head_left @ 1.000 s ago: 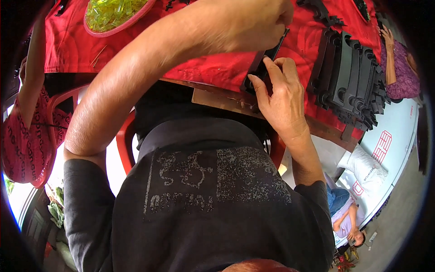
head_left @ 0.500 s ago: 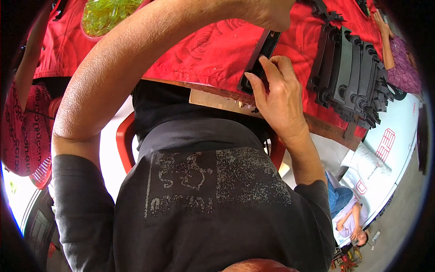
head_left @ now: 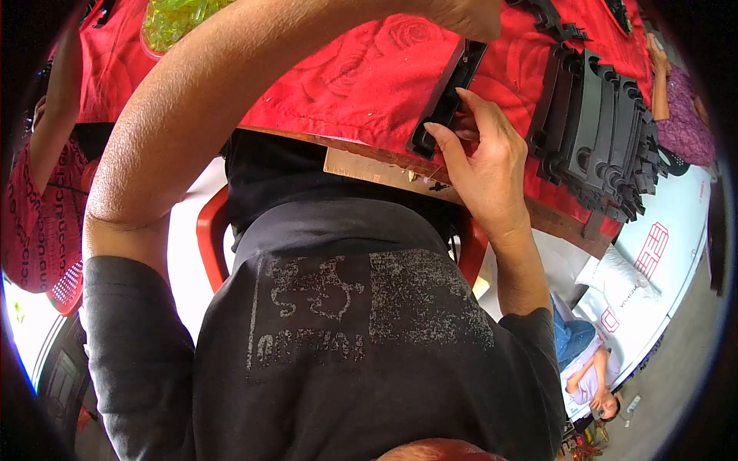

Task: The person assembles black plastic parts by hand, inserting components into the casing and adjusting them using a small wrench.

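A long black plastic part, narrow with raised edges, lies slanted on the red tablecloth near the table's front edge. At its near end is my right hand. The thumb and index finger reach over its surface and edge, and the other fingers curl in beside it. My left arm stretches across the table, and the left hand is by the part's far end at the picture's top. Its fingers are cut off by the frame, so what it holds does not show.
A stack of similar black plastic parts stands at the right, with more loose ones beyond. A clear tub of yellow-green pieces sits at the far left. Other people are at both sides. A red chair is under me.
My right hand has shifted slightly right, and its fingertips have moved from inside the part toward its edge. The left arm has moved a little upward in the picture.
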A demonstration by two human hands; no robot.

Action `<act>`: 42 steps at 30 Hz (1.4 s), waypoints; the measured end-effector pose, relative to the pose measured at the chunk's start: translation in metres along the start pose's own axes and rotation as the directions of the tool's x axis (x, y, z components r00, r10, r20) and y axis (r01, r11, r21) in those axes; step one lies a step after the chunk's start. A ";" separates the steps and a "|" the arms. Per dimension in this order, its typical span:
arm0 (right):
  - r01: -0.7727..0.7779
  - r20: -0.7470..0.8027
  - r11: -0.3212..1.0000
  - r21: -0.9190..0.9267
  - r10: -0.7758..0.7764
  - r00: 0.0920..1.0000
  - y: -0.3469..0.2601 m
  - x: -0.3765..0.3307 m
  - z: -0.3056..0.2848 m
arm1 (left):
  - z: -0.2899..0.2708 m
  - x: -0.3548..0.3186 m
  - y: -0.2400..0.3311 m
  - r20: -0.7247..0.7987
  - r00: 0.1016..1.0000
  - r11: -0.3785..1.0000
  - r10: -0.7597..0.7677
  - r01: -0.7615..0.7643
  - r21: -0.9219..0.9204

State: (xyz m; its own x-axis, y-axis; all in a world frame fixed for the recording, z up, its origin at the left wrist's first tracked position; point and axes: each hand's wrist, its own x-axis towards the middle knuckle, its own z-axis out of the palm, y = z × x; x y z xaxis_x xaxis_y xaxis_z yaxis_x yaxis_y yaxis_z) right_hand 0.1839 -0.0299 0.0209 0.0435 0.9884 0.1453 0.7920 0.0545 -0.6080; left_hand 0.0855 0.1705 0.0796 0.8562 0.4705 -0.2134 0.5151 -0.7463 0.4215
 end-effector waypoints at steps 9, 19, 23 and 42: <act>0.016 -0.018 1.000 0.010 -0.016 1.000 0.003 0.001 0.000 | 0.001 0.005 0.000 0.036 0.997 0.994 -0.063 0.066 -0.091; 0.028 -0.039 1.000 -0.005 -0.028 0.999 0.007 0.002 0.000 | 0.004 0.013 -0.004 0.045 0.999 1.000 0.021 -0.021 -0.009; 0.082 -0.051 0.996 -0.038 -0.084 0.995 0.008 0.001 -0.001 | 0.001 0.010 -0.001 0.082 0.996 0.998 -0.038 0.042 -0.046; 0.144 0.065 0.970 -0.198 -0.134 0.989 0.003 0.005 -0.004 | 0.003 0.015 0.000 0.081 0.997 0.998 -0.010 0.015 -0.063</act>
State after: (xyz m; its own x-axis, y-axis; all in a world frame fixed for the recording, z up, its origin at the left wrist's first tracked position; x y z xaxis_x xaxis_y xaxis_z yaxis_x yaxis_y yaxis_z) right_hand 0.1889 -0.0258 0.0225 -0.1023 0.9793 0.1747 0.8948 0.1673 -0.4140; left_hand 0.0987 0.1764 0.0736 0.8513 0.4384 -0.2884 0.5247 -0.7077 0.4731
